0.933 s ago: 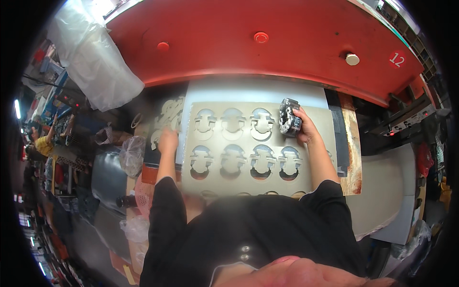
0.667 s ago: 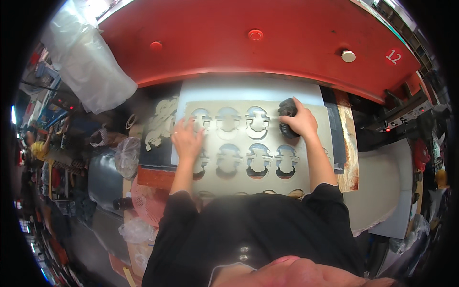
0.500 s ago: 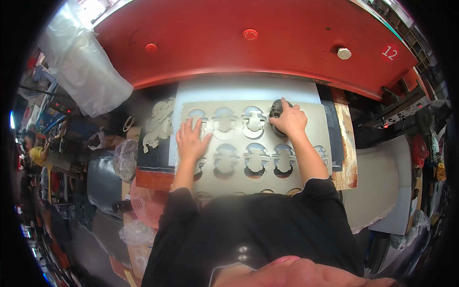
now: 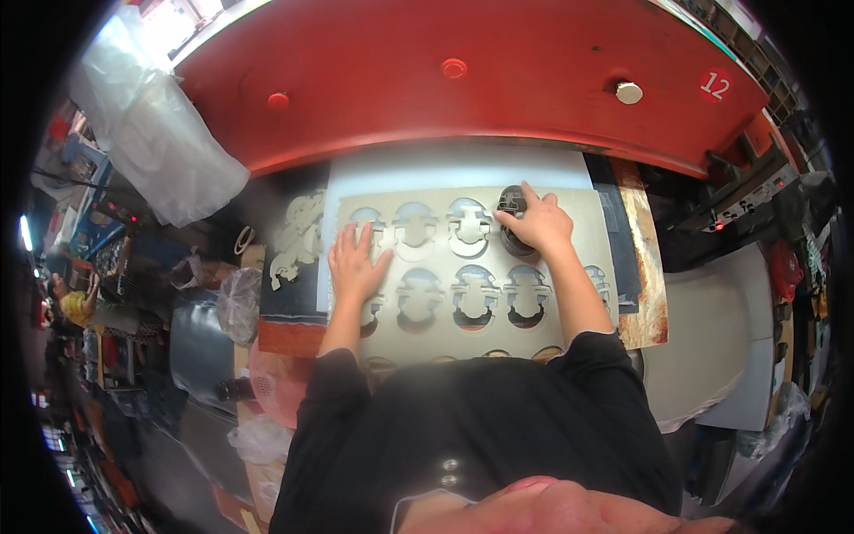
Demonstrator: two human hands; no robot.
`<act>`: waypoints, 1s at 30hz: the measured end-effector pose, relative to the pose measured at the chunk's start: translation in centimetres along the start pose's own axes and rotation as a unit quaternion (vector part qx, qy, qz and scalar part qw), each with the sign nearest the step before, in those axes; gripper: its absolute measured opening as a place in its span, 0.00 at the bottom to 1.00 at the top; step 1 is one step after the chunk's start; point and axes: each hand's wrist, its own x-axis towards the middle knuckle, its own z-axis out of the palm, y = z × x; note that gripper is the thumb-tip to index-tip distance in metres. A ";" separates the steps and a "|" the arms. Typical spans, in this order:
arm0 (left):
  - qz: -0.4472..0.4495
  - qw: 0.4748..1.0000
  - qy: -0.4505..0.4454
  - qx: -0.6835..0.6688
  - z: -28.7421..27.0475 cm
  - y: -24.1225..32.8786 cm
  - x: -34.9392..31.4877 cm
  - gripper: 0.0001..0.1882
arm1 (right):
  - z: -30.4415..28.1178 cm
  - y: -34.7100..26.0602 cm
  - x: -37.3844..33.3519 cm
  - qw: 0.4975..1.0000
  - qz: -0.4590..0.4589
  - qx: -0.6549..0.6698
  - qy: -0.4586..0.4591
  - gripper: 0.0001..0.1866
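A beige sheet (image 4: 445, 343) lies before me, with rows of oval cutouts through it. My left hand (image 4: 355, 264) rests flat on its left part, fingers spread beside a cutout. At the sheet's upper right stands a dark oval cutting die (image 4: 511, 200) with inner blades. My right hand (image 4: 540, 222) grips this die, the thumb across its left side and the index finger reaching along its far edge. The palm and fingers hide the die's right side. Under the sheet is a pale white board (image 4: 463, 164), showing along the far side.
A red machine beam (image 4: 374, 80) with buttons spans the far side. Beige cut pieces (image 4: 301, 231) are heaped left of the sheet. Clear plastic (image 4: 147, 125) hangs at upper left. A control box (image 4: 756, 191) stands at right, above a large pale sheet (image 4: 703, 338).
The view has shifted slightly. My right hand and the cutting die have moved a touch to the left. My left hand stays at the same place on the sheet.
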 end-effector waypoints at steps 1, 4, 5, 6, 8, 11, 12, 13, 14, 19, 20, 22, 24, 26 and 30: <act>0.008 0.999 0.025 -0.047 -0.2 -0.4 -0.3 0.35 | 0.0 1.4 -0.6 0.999 -0.025 0.034 0.028 0.49; 0.031 0.990 0.089 -0.101 -1.9 -2.2 -2.6 0.35 | 0.6 6.5 -3.9 0.980 -0.106 0.128 0.112 0.43; 0.027 0.993 0.098 -0.067 -2.7 -2.6 -4.7 0.35 | 1.2 8.1 -5.3 0.973 -0.118 0.146 0.134 0.41; 0.043 0.991 0.120 -0.042 -3.3 -2.6 -7.2 0.34 | 2.1 9.7 -7.3 0.975 -0.119 0.123 0.142 0.40; 0.078 0.989 0.118 -0.050 -4.2 -2.4 -12.5 0.30 | 4.2 11.5 -10.2 0.980 -0.116 0.066 0.150 0.39; 0.198 0.976 0.068 -0.056 -2.4 -0.5 -17.1 0.31 | 6.7 12.4 -11.7 0.982 -0.121 0.005 0.146 0.38; 0.242 0.968 0.066 -0.006 -1.7 -0.1 -17.6 0.32 | 7.1 12.3 -11.5 0.977 -0.127 -0.005 0.170 0.38; 0.214 0.975 0.056 -0.020 -1.3 0.3 -17.9 0.34 | 7.4 12.0 -11.1 0.977 -0.123 -0.021 0.174 0.37; 0.199 0.978 0.053 -0.030 -1.0 0.6 -17.9 0.36 | 7.5 11.7 -10.8 0.968 -0.133 -0.038 0.208 0.37; 0.200 0.978 0.062 -0.004 -1.5 1.3 -17.1 0.44 | 6.8 11.0 -10.8 0.976 -0.104 -0.037 0.187 0.36; 0.203 0.977 0.058 0.013 -1.6 1.4 -17.1 0.45 | 6.9 11.1 -10.9 0.976 -0.107 -0.036 0.189 0.36; 0.188 0.980 0.049 0.029 -1.6 1.6 -17.1 0.50 | 7.4 11.3 -10.9 0.975 -0.109 -0.034 0.191 0.36; 0.167 0.984 0.042 0.036 -1.3 1.5 -16.9 0.52 | 8.2 11.5 -10.4 0.965 -0.119 -0.036 0.233 0.36; 0.167 0.984 0.047 0.041 -1.0 1.4 -16.6 0.55 | 8.4 11.6 -10.0 0.969 -0.119 -0.031 0.214 0.35; 0.185 0.981 0.053 0.031 -1.1 0.9 -15.8 0.56 | 4.1 12.5 -9.7 0.950 -0.091 -0.025 0.297 0.29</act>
